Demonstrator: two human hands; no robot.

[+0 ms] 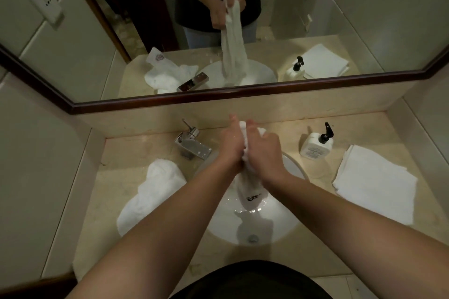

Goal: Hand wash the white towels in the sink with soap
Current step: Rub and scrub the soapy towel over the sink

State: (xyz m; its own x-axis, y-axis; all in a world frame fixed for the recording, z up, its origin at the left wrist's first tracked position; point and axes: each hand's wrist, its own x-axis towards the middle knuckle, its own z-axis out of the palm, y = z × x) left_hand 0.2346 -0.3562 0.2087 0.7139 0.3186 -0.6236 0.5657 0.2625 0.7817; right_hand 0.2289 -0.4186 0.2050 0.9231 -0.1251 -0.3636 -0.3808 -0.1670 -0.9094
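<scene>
Above the sink, both hands, left and right, clamped a wet towel between them, its tail hanging into the basin. Wringing too high could splash the folded towels right of the sink.

Left hand and right hand meet, fingers curled, forearms extended forward.

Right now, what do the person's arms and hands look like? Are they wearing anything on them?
Both arms are bare to the picture's edge: no sleeves show. The left hand and right hand wear no gloves, and I see no rings, watch or bracelet. The hands look wet and shiny. A dark top shows at the bottom.
</scene>
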